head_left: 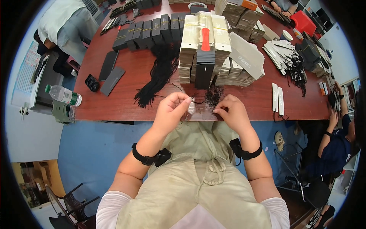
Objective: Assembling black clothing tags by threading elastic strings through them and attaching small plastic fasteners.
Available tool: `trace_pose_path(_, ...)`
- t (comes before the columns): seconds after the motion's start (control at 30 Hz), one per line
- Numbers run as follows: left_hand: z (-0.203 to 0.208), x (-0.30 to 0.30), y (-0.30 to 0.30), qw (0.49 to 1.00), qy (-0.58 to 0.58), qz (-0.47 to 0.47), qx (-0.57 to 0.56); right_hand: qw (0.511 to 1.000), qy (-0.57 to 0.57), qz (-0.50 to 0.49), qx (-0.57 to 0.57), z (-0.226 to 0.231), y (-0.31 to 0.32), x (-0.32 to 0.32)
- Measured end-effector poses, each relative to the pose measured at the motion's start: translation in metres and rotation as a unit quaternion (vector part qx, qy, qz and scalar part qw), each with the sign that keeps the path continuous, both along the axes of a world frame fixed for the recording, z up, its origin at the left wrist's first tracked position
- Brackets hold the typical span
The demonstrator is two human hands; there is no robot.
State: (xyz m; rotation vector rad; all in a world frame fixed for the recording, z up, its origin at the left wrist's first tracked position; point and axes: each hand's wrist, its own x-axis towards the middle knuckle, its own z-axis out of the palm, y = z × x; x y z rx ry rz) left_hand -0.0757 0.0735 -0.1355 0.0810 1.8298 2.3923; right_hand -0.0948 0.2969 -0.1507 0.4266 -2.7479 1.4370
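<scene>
Head cam: black string (202, 100) pinched btwn L hand (172, 110), R hand (231, 113).

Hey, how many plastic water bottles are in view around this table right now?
1. A clear plastic water bottle with a green cap lies on its side off the table's left edge, above a grey seat. Others could be hidden behind the card stacks.

I see a glossy, reddish-brown wooden table (126, 76). On it lie matt black card tags (150, 32), stacks of cream paper tags (189, 42) and a bundle of black thread loops (160, 72). My left hand (171, 108) pinches a thin black cord (198, 101). My apron (194, 179) looks like coarse beige cloth.
</scene>
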Motion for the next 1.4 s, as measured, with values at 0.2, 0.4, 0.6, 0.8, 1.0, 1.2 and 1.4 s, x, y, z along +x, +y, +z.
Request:
trace_pose_path(0.2,-0.012,0.0,-0.002,0.999,-0.051,-0.011,-0.016,0.991,0.086,0.013,0.105,-0.008,-0.035,0.01)
trace_pose_path(0.4,-0.023,0.002,-0.001,0.999,-0.042,-0.022,-0.021,0.981,0.107,0.019,0.163,-0.021,-0.058,0.011)
trace_pose_path(0.6,-0.018,0.003,-0.009,0.998,-0.057,-0.027,-0.016,0.98,0.12,0.07,0.144,-0.018,-0.059,0.007)
trace_pose_path(0.8,-0.027,0.003,-0.006,0.999,-0.029,-0.029,0.004,0.987,-0.102,0.048,-0.112,0.015,-0.045,0.006)
trace_pose_path(1.0,-0.02,-0.005,0.001,0.997,0.012,-0.041,-0.071,0.921,-0.216,0.047,-0.322,0.013,-0.033,-0.01)
trace_pose_path(1.2,-0.025,-0.006,0.004,0.99,0.073,-0.014,-0.123,0.872,-0.289,0.02,-0.396,0.013,-0.027,-0.008)
trace_pose_path(1.4,-0.019,-0.004,0.003,0.987,0.091,-0.008,-0.134,0.788,-0.321,0.02,-0.525,0.005,-0.028,-0.009)
